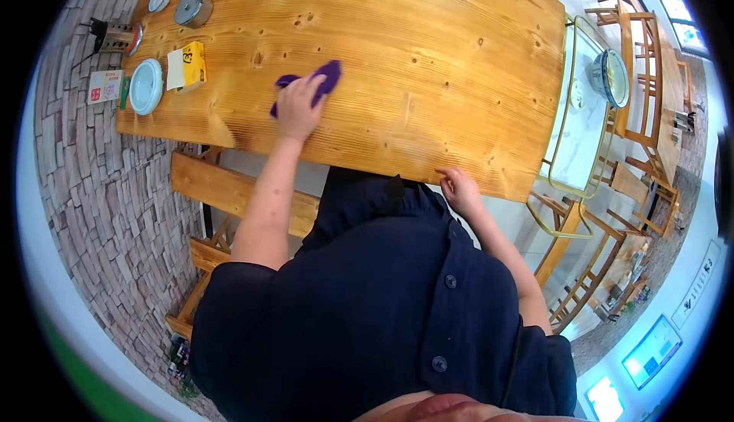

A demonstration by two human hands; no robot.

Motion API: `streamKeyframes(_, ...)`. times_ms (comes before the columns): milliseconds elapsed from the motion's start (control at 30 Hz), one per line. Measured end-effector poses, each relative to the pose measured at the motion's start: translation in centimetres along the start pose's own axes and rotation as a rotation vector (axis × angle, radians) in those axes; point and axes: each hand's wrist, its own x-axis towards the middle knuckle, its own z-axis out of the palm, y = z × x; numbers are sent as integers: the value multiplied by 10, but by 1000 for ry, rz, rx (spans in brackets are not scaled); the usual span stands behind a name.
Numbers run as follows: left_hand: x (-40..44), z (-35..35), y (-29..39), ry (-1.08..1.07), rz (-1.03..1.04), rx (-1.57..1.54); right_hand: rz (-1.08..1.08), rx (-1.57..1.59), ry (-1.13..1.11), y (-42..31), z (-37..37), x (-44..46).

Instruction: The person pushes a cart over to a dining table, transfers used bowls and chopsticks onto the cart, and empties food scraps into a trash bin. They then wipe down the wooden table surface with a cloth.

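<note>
My left hand (299,108) presses down on a purple cloth (329,79) on the wooden table (428,47). Its fingers are bent over the cloth, which bunches out on both sides. At the table's near edge is my right hand (459,190), its fingers loosely curled in, with one fingertip at the edge. No object shows in it.
A yellow box (194,65), a pale oval dish (146,87) and a metal canister (193,11) stand at the table's left end. Along the stone wall is a bench (229,185). Right of the table, a gold-framed cart (569,139) carries a bowl (609,78).
</note>
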Motion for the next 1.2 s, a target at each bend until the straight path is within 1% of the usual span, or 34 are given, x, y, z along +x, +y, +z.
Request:
streamKeyframes(100,-23,-16,-36,71,-184,23,-162,-31,74,-12,-3,34)
streamKeyframes(167,-44,-24,-55,125,-284,129,-263,-7,130,-25,-2,56)
streamKeyframes(200,-51,-27,-60,155,-335,182,-239,5,119,-33,-3,62)
streamKeyframes(300,-67,-29,-68,135,-348,111,-182,95,21,-43,2,75)
streamKeyframes(333,-67,-26,-70,84,-394,93,-212,68,4,-48,3,80)
streamKeyframes(400,-66,-21,-64,64,-439,191,-266,12,-29,-61,9,91)
streamKeyframes(500,-66,-15,-66,74,-455,254,-420,8,59,-84,18,128)
streamKeyframes(600,-66,-14,-67,69,-456,272,-514,14,129,-95,37,171)
streamKeyframes(700,-67,-14,-69,98,-437,270,-383,-71,60,-112,43,193)
streamKeyframes(800,-65,-14,-69,152,-404,273,-320,-158,124,-118,53,204)
streamKeyframes(900,-64,-19,-63,115,-423,326,-318,-260,124,-117,59,215)
streamKeyframes(933,-62,-20,-64,142,-394,268,-333,-331,115,-111,67,221)
streamKeyframes(967,-61,-19,-69,169,-343,190,-324,-414,121,-103,78,230)
streamKeyframes(1033,-61,-17,-69,177,-324,234,-451,-696,-7,-94,83,237)
streamKeyframes(1067,-62,-17,-69,143,-359,268,-380,-540,49,-103,77,229)
streamKeyframes(1100,-62,-17,-67,109,-395,312,-417,-509,108,-113,65,220)
streamKeyframes(1167,-64,-16,-62,77,-450,368,-371,-425,144,-114,70,223)
streamKeyframes(1200,-65,-16,-62,72,-446,367,-345,-368,153,-112,69,222)
